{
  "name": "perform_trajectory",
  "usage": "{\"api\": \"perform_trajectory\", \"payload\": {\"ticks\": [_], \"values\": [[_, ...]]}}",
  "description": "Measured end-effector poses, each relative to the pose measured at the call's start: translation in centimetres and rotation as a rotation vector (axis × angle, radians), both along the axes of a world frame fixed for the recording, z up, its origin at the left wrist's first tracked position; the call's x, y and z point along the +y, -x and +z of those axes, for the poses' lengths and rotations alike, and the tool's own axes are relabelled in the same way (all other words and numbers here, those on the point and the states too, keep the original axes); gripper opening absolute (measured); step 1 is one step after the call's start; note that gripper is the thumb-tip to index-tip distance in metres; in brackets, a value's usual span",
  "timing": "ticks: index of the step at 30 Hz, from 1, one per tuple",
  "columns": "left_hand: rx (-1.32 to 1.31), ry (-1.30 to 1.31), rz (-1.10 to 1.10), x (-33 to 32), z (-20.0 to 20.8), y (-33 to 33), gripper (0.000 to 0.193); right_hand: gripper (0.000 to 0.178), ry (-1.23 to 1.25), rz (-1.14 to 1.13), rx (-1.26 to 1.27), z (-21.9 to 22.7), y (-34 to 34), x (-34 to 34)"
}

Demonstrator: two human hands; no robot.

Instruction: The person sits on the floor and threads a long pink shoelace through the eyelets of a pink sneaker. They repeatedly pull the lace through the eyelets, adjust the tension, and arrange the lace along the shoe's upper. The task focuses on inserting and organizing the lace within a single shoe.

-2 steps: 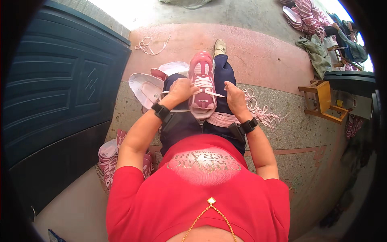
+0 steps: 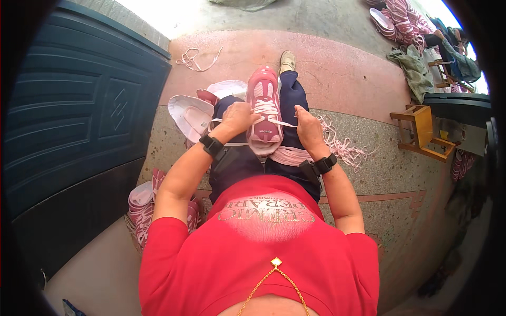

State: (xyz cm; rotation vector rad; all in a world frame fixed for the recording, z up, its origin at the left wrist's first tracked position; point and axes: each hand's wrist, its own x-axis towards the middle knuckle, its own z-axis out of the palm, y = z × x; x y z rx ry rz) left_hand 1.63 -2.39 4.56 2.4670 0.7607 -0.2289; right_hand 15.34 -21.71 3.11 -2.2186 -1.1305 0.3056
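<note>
A pink sneaker upper (image 2: 263,90) lies along my thighs, its toe pointing away from me. White shoelace (image 2: 267,108) criss-crosses its eyelets. At the left edge of the tongue, my left hand (image 2: 238,117) pinches one part of the lace. My right hand (image 2: 310,128), just right of the shoe, is closed on the other end, drawn out taut and nearly level. A lace loop also hangs below my left wrist. Across my right thigh lies a bundle of pale pink laces (image 2: 291,156), with loose ends spilling to the right.
More pale shoe uppers (image 2: 188,117) lie beside my left knee, and several pink ones (image 2: 141,208) lie lower left. A loose lace (image 2: 199,60) is on the floor ahead. A dark blue door (image 2: 79,100) stands left, a wooden stool (image 2: 421,131) right. Another person (image 2: 458,58) sits far right near piled shoes.
</note>
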Motion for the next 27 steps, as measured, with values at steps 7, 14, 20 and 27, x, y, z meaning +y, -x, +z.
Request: {"api": "perform_trajectory", "payload": {"ticks": [7,14,20,27], "values": [[-0.055,-0.150,0.050,-1.8,0.5,-0.6,0.026,0.034,0.259,0.010,0.102,1.7,-1.1,0.4],[-0.304,-0.021,-0.077,-0.3,0.3,-4.0,0.021,0.030,0.016,0.116,0.330,0.9,0.1,1.8],[0.096,1.328,0.492,4.0,0.6,-2.2,0.018,0.020,0.082,0.050,0.390,-1.6,0.4,1.2],[0.004,1.420,0.628,4.1,-0.6,0.0,0.016,0.014,-0.044,0.144,0.159,0.6,0.5,-0.4]]}}
